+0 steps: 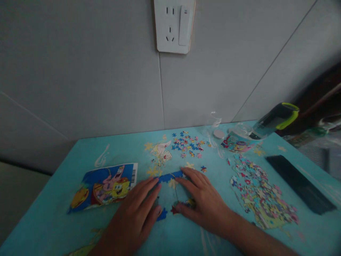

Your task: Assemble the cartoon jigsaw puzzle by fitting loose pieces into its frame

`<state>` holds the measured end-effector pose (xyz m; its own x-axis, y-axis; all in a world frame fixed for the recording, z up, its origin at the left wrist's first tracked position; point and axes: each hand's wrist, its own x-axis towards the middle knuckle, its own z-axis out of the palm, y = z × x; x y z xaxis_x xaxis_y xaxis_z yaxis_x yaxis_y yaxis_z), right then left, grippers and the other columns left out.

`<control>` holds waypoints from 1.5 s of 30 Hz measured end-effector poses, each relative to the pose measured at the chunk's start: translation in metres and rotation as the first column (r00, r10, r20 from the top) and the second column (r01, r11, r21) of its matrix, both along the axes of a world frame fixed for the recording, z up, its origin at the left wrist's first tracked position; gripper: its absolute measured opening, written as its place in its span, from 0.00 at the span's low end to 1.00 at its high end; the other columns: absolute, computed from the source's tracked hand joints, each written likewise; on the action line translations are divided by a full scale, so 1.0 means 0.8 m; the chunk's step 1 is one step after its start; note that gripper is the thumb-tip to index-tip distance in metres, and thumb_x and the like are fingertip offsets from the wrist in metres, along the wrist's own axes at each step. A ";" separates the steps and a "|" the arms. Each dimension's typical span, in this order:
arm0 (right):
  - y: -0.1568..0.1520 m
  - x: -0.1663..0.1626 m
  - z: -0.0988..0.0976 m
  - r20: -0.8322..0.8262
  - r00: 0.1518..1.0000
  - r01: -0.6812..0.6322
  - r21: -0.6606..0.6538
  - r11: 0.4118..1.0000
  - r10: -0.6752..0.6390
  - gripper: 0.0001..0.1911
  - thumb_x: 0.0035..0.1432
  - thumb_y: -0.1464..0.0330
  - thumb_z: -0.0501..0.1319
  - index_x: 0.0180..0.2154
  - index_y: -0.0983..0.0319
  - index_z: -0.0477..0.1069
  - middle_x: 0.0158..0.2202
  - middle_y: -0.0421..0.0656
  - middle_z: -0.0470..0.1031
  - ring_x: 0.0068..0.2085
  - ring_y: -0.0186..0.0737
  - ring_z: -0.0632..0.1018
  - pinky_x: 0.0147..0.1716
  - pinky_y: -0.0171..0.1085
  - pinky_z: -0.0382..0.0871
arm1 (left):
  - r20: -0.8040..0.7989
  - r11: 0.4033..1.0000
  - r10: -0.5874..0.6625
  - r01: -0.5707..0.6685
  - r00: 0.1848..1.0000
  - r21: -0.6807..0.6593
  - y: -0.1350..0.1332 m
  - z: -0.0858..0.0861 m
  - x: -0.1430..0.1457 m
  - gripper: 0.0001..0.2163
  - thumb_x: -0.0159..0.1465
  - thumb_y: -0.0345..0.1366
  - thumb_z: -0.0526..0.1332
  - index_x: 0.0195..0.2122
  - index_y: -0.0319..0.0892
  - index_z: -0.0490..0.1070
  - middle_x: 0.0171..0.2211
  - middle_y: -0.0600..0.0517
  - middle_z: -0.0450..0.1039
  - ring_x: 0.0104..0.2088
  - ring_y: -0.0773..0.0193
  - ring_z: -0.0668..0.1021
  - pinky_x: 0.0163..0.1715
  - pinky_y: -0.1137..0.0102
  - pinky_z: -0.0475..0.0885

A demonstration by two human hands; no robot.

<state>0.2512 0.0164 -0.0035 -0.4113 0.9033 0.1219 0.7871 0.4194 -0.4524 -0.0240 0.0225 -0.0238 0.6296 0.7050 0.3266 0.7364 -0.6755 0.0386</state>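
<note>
My left hand (134, 211) lies flat on the turquoise table (53, 220), fingers stretched toward a small strip of joined blue puzzle pieces (170, 176). My right hand (204, 199) rests beside it, fingers spread, fingertips on the same blue strip and thumb next to small loose pieces (174, 210). Neither hand grips anything. A cartoon reference picture (105, 186) lies left of my left hand. A scatter of loose pieces (188, 144) sits beyond my hands.
A large partly assembled puzzle section (262, 193) lies to the right. A dark flat object (299, 183) sits near the right edge. A clear tube (214, 124), a clear bag (237, 140) and a bottle with a green cap (277, 119) stand at the back. A wall socket (173, 25) is above.
</note>
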 end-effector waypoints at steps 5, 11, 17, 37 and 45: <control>0.002 -0.001 0.002 -0.007 1.000 -0.013 0.016 1.000 0.013 0.33 0.62 0.53 0.66 0.65 0.55 0.65 0.72 0.48 0.57 0.71 0.53 0.59 0.69 0.57 0.56 | -0.006 0.996 0.067 -0.067 0.998 -0.053 0.000 0.002 0.000 0.27 0.71 0.46 0.59 0.68 0.42 0.61 0.68 0.41 0.61 0.64 0.44 0.70 0.59 0.49 0.75; 0.001 -0.002 0.006 0.018 1.000 -0.007 0.000 1.000 0.007 0.32 0.62 0.53 0.65 0.65 0.53 0.65 0.72 0.48 0.56 0.71 0.54 0.59 0.68 0.58 0.57 | 0.010 0.994 0.058 -0.057 0.998 -0.092 0.002 -0.005 -0.002 0.27 0.70 0.45 0.59 0.68 0.43 0.60 0.69 0.43 0.60 0.65 0.47 0.69 0.61 0.49 0.73; 0.001 0.000 0.005 0.015 1.000 -0.012 0.002 1.000 0.012 0.32 0.63 0.54 0.65 0.65 0.53 0.65 0.72 0.47 0.56 0.71 0.53 0.59 0.68 0.57 0.56 | 0.032 0.994 0.063 -0.059 0.998 -0.093 0.002 -0.008 -0.002 0.27 0.70 0.45 0.60 0.68 0.44 0.60 0.69 0.45 0.60 0.66 0.47 0.68 0.62 0.49 0.72; -0.001 0.002 0.004 -0.021 0.999 -0.029 0.009 1.000 0.029 0.31 0.64 0.57 0.65 0.66 0.53 0.64 0.73 0.47 0.55 0.71 0.55 0.59 0.68 0.59 0.57 | 0.010 0.997 0.056 -0.055 0.998 -0.059 0.000 -0.009 -0.002 0.29 0.70 0.46 0.59 0.70 0.43 0.57 0.69 0.44 0.59 0.66 0.47 0.68 0.61 0.49 0.73; 0.000 0.002 0.001 -0.017 1.000 -0.025 0.023 0.999 0.026 0.31 0.63 0.57 0.66 0.65 0.52 0.65 0.72 0.48 0.56 0.71 0.56 0.60 0.68 0.59 0.58 | 0.035 0.992 0.076 -0.072 0.997 -0.101 0.000 -0.009 0.000 0.29 0.70 0.45 0.60 0.71 0.45 0.56 0.70 0.45 0.58 0.67 0.47 0.67 0.63 0.49 0.71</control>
<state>0.2530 0.0163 -0.0026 -0.4317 0.8895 0.1497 0.7680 0.4495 -0.4563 -0.0244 0.0226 -0.0313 0.5629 0.7792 0.2757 0.7807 -0.6107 0.1322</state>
